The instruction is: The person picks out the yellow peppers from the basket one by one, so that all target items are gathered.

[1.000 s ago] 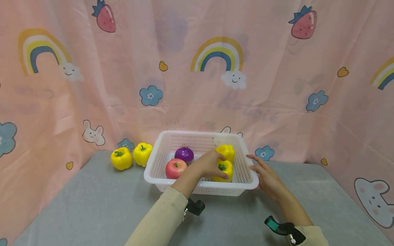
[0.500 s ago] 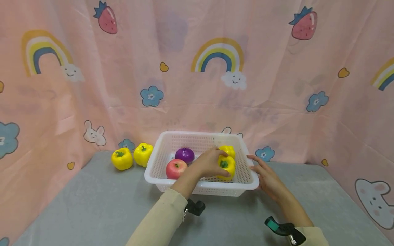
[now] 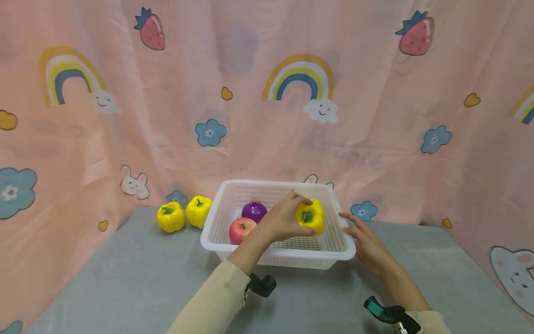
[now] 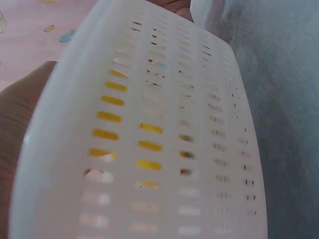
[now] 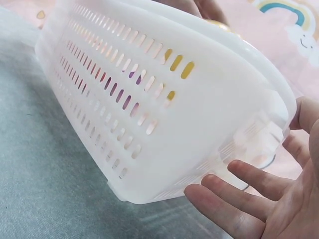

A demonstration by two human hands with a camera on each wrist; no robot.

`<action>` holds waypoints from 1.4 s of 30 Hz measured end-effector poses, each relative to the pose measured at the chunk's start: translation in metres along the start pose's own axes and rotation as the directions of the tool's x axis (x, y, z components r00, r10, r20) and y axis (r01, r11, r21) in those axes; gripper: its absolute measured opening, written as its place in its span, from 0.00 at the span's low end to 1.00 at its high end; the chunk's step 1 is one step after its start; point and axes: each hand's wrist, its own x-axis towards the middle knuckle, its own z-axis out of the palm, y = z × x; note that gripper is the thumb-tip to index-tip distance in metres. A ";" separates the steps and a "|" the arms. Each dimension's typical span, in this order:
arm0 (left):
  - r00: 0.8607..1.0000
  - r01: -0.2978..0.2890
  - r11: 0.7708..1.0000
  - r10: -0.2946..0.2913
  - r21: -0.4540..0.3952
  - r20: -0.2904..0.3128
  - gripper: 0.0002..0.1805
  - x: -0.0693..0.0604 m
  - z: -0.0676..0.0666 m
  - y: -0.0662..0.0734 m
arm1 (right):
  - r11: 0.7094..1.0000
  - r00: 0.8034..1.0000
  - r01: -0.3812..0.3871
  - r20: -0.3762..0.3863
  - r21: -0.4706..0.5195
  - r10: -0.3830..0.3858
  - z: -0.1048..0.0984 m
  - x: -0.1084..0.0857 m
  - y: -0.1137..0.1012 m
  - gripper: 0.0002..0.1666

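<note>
My left hand (image 3: 288, 219) grips a yellow bell pepper (image 3: 313, 218) at the right side of a white perforated basket (image 3: 308, 254), its thumb in front and fingers behind. A second yellow pepper in the basket is mostly or wholly hidden behind it. In the left wrist view, yellow shows through slots in the basket wall (image 4: 164, 199). My right hand (image 3: 367, 246) touches the basket's right end, its fingers fairly straight; in the right wrist view the fingertips (image 5: 239, 169) lie along that end wall (image 5: 214, 119). A red apple (image 3: 241, 230) and a purple onion (image 3: 254, 212) sit at the basket's left.
Two yellow bell peppers, one farther left (image 3: 171, 217) and one beside the basket (image 3: 198, 211), stand on the grey table (image 3: 137, 278). A pink printed curtain (image 3: 275, 153) hangs behind the table. Each wrist wears a black camera mount.
My left hand has raised the gripped pepper up and away from me, so it now covers the pepper behind it. The right hand stays at the basket's end. The head view shifted slightly.
</note>
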 end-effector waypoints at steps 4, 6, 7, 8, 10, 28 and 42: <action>0.999 -0.020 1.000 0.019 -0.024 -0.033 0.38 -0.008 -0.008 0.003 | 1.000 1.000 -0.006 -0.020 -0.001 0.006 -0.001 -0.001 0.000 0.35; 0.998 -0.029 0.999 0.028 -0.032 -0.051 0.38 -0.012 -0.012 0.004 | 1.000 1.000 -0.010 -0.030 0.001 0.010 -0.002 -0.001 0.001 0.34; 0.998 -0.033 0.999 0.030 -0.041 -0.060 0.38 -0.015 -0.014 0.004 | 1.000 1.000 -0.008 -0.029 0.000 0.008 -0.002 -0.001 0.001 0.34; 0.997 -0.037 0.998 0.034 -0.045 -0.071 0.38 -0.017 -0.016 0.004 | 1.000 1.000 -0.006 -0.030 -0.002 0.006 -0.003 -0.002 0.001 0.35; 0.995 -0.045 0.998 0.040 -0.053 -0.091 0.38 -0.022 -0.019 0.003 | 1.000 0.999 -0.004 -0.032 -0.004 0.004 -0.004 -0.002 0.001 0.34; 0.964 -0.154 0.984 0.129 -0.090 -0.234 0.36 -0.067 -0.051 0.010 | 1.000 1.000 0.006 -0.010 -0.012 -0.006 -0.004 -0.002 0.000 0.36; 0.941 -0.085 0.992 0.048 -0.095 -0.336 0.37 -0.102 -0.082 -0.007 | 1.000 1.000 0.007 -0.007 -0.021 -0.007 -0.002 -0.001 0.000 0.35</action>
